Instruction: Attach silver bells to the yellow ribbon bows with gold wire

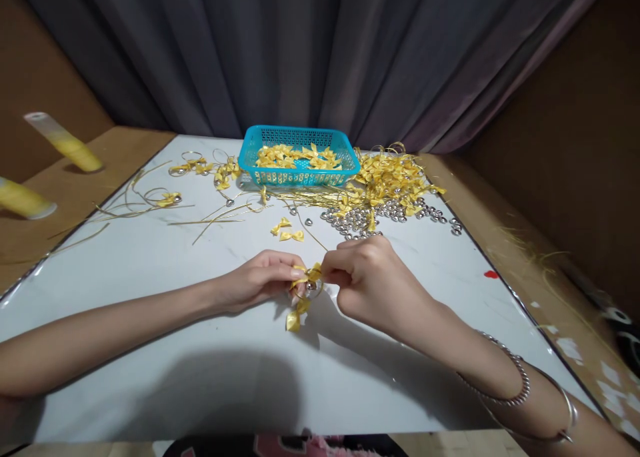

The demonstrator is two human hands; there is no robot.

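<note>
Over the middle of the white table, my left hand point(265, 277) pinches a yellow ribbon bow point(301, 278) between thumb and fingers. A looped gold cord and a silver bead point(313, 285) are at the same spot. My right hand point(373, 277) is closed at the right side of the loop, its fingertips pinching the gold cord point(319, 243), whose free end sticks up. Below the fingers hangs another yellow bow point(294, 318). Two loose yellow bows point(291, 236) lie just beyond my hands. My right fingers partly hide the cord.
A blue basket point(300, 177) of yellow bows stands at the back. Right of it are a pile of corded bows point(390, 177) and many silver beads point(355, 222). Cut gold cords point(220, 221) lie left. Yellow ribbon rolls point(75, 151) stand on the far-left brown surface.
</note>
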